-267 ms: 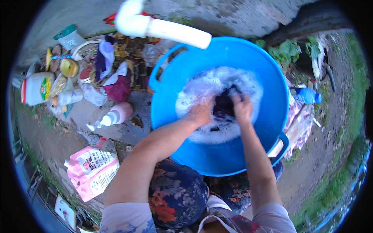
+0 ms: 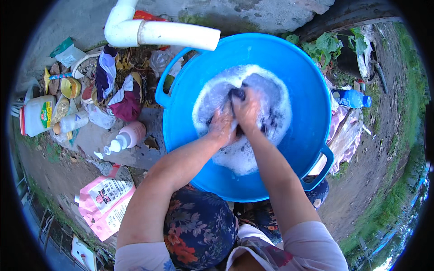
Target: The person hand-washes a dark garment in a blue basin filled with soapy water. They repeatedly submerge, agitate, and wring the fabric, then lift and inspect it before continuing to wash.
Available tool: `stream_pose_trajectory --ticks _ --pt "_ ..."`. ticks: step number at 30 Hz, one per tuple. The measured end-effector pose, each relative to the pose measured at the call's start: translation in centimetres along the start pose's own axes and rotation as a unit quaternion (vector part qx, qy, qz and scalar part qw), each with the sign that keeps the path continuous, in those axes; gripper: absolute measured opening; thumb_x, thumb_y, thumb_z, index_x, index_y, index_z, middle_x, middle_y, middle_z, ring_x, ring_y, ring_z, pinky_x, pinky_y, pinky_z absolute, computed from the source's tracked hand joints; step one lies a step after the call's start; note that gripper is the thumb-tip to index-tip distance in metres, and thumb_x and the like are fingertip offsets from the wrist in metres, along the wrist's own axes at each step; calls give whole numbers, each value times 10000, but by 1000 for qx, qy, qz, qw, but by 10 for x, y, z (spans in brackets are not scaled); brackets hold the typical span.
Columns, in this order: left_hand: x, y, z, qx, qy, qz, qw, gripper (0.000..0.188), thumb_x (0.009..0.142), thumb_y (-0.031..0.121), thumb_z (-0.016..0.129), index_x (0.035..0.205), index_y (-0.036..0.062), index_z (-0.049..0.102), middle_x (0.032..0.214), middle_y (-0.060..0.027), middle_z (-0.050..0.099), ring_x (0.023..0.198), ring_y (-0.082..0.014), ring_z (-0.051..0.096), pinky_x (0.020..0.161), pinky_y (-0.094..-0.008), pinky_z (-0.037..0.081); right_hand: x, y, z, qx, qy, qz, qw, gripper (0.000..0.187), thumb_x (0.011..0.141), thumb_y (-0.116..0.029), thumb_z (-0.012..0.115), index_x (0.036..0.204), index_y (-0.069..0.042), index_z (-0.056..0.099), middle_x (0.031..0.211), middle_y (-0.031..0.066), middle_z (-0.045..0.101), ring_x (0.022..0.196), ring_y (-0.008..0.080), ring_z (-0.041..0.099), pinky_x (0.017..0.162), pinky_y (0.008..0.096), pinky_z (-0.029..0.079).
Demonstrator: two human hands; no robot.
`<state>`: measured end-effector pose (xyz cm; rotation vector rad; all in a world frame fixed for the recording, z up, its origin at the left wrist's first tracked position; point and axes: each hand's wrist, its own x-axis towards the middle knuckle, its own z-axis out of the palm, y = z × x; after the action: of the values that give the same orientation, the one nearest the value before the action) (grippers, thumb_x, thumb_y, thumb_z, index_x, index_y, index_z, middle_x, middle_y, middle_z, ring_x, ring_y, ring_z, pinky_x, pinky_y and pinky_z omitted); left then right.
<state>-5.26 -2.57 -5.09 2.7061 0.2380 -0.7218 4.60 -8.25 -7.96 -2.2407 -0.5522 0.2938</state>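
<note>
A large blue plastic tub (image 2: 296,167) stands in front of me with sudsy water (image 2: 239,165) in its bottom. In the middle of the foam, my left hand (image 2: 222,124) and my right hand (image 2: 247,108) are pressed close together. Both are closed on a wet dark cloth (image 2: 238,93), which bunches up between them. More of the dark fabric (image 2: 271,119) shows through the suds to the right. The lower part of the cloth and some of my fingertips are hidden by foam and by the hands themselves.
A white pipe (image 2: 176,35) juts over the tub's far left rim. At the left stand a pink pump bottle (image 2: 132,134), a pink pouch (image 2: 106,203), a white jug (image 2: 37,115) and maroon-and-white cloth shoes (image 2: 126,101). A blue bottle (image 2: 351,98) lies at the right.
My right hand has moved left against my left hand, and the dark cloth is now squeezed between them. Before, the hands were apart with the cloth spread between. The whole view has shifted slightly.
</note>
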Motion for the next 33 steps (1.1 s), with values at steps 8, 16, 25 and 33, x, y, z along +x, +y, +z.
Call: stream_pose_trajectory --ticks 8,16,25,33 --pt "-7 -6 14 -238 12 -96 967 750 766 121 617 1426 78 263 1519 -98 133 1384 -395 100 1121 -504 198 -40 31 -48 -55 -42 -19 997 342 787 -346 652 957 -49 668 934 244 643 992 414 574 899 474 431" --pt "-2 8 -15 -71 73 -14 995 637 743 203 675 1301 -1 443 1431 -170 290 1379 -338 131 1077 -502 212 28 -6 -16 -76 -62 101 990 337 807 -309 639 1026 -53 616 972 246 633 910 413 602 826 452 475" --pt "7 4 -50 -729 -26 -120 673 370 743 116 537 1082 -33 535 986 -91 584 944 -191 535 839 -311 411 57 20 -118 218 -47 230 947 500 891 -390 576 1144 41 578 992 147 649 885 207 620 805 335 484" --pt "-11 21 -20 -191 -15 -139 972 895 792 531 612 1450 89 197 1492 -181 199 1355 -419 197 1088 -549 171 -19 11 -48 110 -81 86 987 308 705 -344 753 871 -97 674 1360 250 399 1182 420 440 995 490 358"
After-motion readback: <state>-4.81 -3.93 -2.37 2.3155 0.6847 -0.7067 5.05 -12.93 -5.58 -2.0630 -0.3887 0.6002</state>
